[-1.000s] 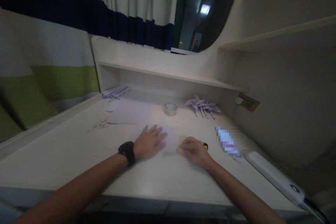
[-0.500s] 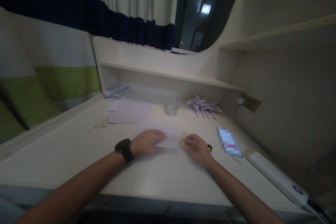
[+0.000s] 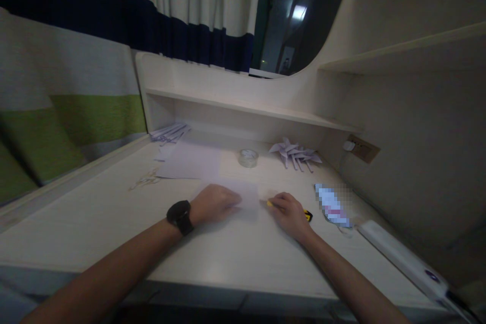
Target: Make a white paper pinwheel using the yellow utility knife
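Note:
My left hand (image 3: pixel 218 203), with a dark watch on its wrist, is closed at the left part of a small white sheet of paper (image 3: pixel 249 200), its fingertips slightly blurred. To the right of the sheet, my right hand (image 3: pixel 287 215) grips a yellow and black utility knife (image 3: pixel 308 215). The knife's yellow front shows past my fingers and its dark end sticks out behind the hand. A small gap separates the knife from the paper's right edge. Behind the small sheet lie larger white sheets (image 3: pixel 190 159).
A roll of clear tape (image 3: pixel 248 158) stands at the desk's middle. Paper pinwheels (image 3: pixel 294 152) lie back right, rolled paper sticks (image 3: pixel 170 133) back left. Thin pale pieces (image 3: pixel 145 178) are on the left. A blurred-out phone-like object (image 3: pixel 332 206) and a white power strip (image 3: pixel 402 258) lie right.
My right hand has moved slightly right with the utility knife, away from the paper. My left hand's fingers, spread before, have drawn together at the sheet.

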`<state>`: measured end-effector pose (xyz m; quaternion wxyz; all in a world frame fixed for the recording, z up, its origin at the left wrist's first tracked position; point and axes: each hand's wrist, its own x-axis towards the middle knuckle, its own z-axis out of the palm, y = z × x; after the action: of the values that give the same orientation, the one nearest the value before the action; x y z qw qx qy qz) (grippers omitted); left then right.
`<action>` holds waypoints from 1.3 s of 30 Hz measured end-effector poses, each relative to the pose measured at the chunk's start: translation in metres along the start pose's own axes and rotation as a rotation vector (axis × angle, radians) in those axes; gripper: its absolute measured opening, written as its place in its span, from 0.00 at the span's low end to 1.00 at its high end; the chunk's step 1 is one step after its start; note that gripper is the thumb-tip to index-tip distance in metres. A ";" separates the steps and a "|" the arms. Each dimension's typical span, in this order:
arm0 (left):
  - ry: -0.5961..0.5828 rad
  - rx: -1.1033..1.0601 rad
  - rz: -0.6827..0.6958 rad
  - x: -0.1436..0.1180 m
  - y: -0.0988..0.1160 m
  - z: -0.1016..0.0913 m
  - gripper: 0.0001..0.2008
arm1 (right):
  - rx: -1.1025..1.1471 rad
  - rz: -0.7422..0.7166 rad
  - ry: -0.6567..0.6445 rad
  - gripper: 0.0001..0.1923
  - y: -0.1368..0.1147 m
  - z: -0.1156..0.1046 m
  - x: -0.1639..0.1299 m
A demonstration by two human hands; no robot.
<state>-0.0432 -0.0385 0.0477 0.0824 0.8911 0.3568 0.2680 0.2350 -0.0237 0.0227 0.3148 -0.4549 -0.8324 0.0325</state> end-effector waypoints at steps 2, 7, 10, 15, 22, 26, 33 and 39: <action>0.011 -0.048 0.005 0.001 0.001 0.000 0.18 | -0.015 0.016 0.003 0.08 0.001 0.000 0.000; 0.005 -0.053 0.031 0.002 0.001 -0.001 0.18 | -0.036 0.030 0.056 0.09 0.007 -0.001 0.002; -0.019 -0.013 0.067 0.003 0.001 -0.007 0.17 | -0.022 0.034 0.094 0.10 0.010 -0.003 0.004; 0.079 -0.118 0.025 0.003 0.008 -0.024 0.17 | 0.058 -0.033 0.256 0.10 0.008 -0.010 0.006; 0.250 -0.394 -0.157 0.003 0.000 -0.046 0.21 | 0.179 -0.101 0.399 0.10 -0.004 -0.025 0.006; 0.295 -0.669 -0.330 0.004 -0.010 -0.043 0.22 | 0.215 -0.098 0.438 0.10 -0.006 -0.025 0.004; 0.360 -1.186 -0.526 0.010 0.007 -0.033 0.21 | 0.157 -0.162 0.449 0.14 -0.007 -0.017 0.000; 0.328 -1.422 -0.653 0.015 0.011 -0.019 0.25 | 0.083 -0.205 0.420 0.13 -0.011 -0.015 -0.002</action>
<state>-0.0378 -0.0376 0.0738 0.6516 0.4249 0.3510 0.5212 0.2358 -0.0352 0.0375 0.5012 -0.3514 -0.7884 -0.0610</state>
